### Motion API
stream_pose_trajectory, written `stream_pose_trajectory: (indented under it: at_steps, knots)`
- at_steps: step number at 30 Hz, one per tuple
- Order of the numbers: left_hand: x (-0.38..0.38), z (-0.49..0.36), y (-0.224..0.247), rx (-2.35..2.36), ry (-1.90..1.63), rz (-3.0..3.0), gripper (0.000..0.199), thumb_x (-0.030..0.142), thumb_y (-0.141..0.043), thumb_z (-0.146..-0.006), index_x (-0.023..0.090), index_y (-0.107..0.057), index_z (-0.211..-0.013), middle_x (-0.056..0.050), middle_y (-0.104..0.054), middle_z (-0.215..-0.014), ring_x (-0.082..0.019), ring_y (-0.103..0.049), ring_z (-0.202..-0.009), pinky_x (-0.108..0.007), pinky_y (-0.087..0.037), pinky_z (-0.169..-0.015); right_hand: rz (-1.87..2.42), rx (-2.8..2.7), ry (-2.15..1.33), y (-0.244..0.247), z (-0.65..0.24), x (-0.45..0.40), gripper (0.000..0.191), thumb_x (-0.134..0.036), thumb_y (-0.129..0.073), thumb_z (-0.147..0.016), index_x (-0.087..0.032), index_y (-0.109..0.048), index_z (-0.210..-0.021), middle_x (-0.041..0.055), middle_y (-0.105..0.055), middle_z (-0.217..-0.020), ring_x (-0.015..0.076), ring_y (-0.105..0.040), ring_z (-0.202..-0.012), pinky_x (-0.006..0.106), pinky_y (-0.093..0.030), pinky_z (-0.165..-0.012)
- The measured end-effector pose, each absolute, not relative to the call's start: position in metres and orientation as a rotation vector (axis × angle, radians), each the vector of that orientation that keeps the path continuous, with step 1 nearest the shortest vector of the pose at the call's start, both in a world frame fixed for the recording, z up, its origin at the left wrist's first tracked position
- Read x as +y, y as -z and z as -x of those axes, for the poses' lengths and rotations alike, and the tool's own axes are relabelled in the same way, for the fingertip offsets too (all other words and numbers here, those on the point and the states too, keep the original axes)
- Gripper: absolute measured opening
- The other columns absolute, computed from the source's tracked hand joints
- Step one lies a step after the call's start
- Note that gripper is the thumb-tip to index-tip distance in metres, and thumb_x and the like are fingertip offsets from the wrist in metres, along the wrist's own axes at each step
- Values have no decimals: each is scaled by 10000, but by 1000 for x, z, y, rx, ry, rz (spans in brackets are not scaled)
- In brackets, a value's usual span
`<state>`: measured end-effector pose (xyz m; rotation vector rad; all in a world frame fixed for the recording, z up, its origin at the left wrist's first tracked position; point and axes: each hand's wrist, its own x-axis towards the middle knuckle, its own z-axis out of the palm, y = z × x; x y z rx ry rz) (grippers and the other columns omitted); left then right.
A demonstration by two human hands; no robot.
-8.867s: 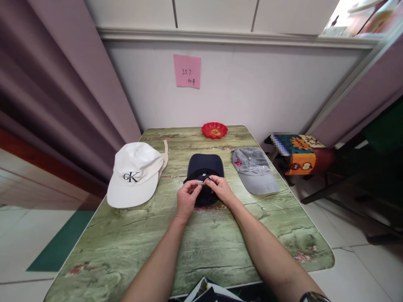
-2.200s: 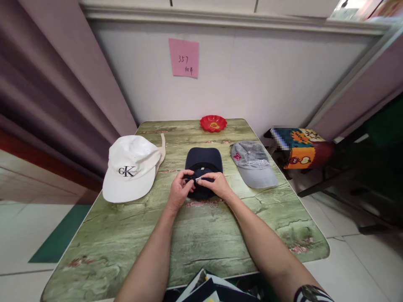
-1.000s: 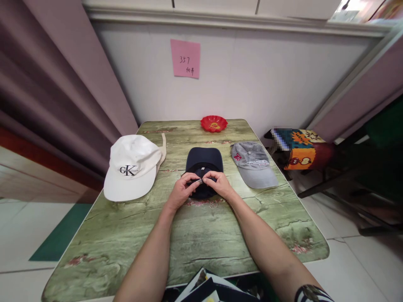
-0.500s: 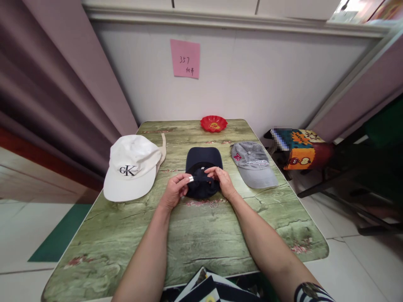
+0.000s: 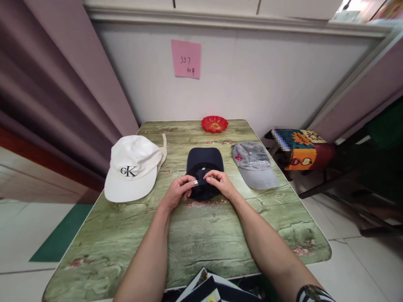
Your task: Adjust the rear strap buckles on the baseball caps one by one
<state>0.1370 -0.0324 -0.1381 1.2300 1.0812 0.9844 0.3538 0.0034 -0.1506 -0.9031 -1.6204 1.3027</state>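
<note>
A navy cap (image 5: 205, 158) lies upside down at the middle of the table, brim toward the wall. My left hand (image 5: 179, 191) pinches its back strap by the silvery buckle (image 5: 195, 183). From the other side my right hand (image 5: 219, 183) grips the dark strap between thumb and fingers, close to the buckle. A white cap (image 5: 134, 167) with black letters rests to the left, its beige strap sticking out behind. To the right is a grey cap (image 5: 255, 164) with pink and white marks.
A red scalloped dish (image 5: 214, 124) stands near the far edge of the green wood-patterned table (image 5: 208, 235). A pink note (image 5: 186, 59) is on the wall behind. A stool with a colourful cover (image 5: 304, 149) stands right of the table.
Both hands have come closer together on the strap. The buckle has moved slightly right and down, and my right thumb and fingers have drawn together.
</note>
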Motion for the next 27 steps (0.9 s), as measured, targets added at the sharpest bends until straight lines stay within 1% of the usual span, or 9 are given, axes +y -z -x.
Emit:
stream_pose_trajectory:
  at_steps: [3,5,8,10,14,17,23,27]
  knots:
    - [-33,-138,136,1076,-967,-1251,290,428,-709,-791,172,-655,-917,43,-539,-562,-78,-452,-447,-185,-331,-429,901,-1705,-1236,150,-351,3,271,-461,-689,-801,-196,-737,-831,11,-722,-798,189,-643,-779,304,-478,-803]
    - [-34,-139,135,1071,-958,-1257,311,394,-748,-756,180,-649,-959,46,-559,-569,-89,-492,-477,-185,-366,-452,924,-1698,-1212,152,-350,3,252,-445,-691,-800,-197,-739,-792,10,-727,-781,191,-654,-766,306,-480,-805]
    - [-35,-141,133,1061,-964,-1237,404,301,-819,-665,195,-626,-1004,35,-622,-700,-87,-532,-542,-184,-408,-489,946,-1667,-1190,155,-348,3,239,-426,-687,-800,-194,-736,-769,10,-727,-755,186,-657,-736,298,-483,-775]
    - [-36,-142,133,1066,-983,-1226,422,268,-832,-641,197,-616,-997,30,-629,-769,-81,-536,-566,-181,-416,-495,949,-1659,-1186,155,-348,3,235,-420,-684,-799,-193,-734,-768,11,-727,-755,185,-657,-732,295,-484,-765]
    - [-36,-143,135,1078,-1014,-1241,375,286,-822,-663,188,-628,-968,26,-621,-756,-82,-539,-566,-188,-432,-501,941,-1665,-1190,154,-349,4,239,-422,-685,-796,-190,-729,-761,10,-722,-752,184,-653,-735,297,-482,-777]
    - [-36,-142,137,1087,-1020,-1243,376,297,-825,-661,185,-638,-967,20,-626,-755,-86,-543,-564,-196,-443,-502,914,-1664,-1217,154,-350,4,239,-421,-694,-794,-187,-730,-762,6,-712,-745,175,-639,-724,291,-474,-774]
    - [-35,-142,138,1101,-1012,-1243,396,309,-831,-653,179,-640,-974,23,-628,-741,-81,-540,-545,-192,-448,-494,929,-1670,-1250,154,-351,4,253,-430,-760,-732,-182,-719,-752,-19,-666,-697,136,-563,-655,258,-432,-692]
    - [-35,-143,140,1117,-1014,-1247,399,312,-834,-651,178,-642,-974,27,-631,-729,-77,-538,-537,-187,-445,-491,930,-1689,-1257,153,-352,4,253,-432,-747,-741,-182,-718,-760,-21,-657,-700,130,-547,-653,255,-423,-685]
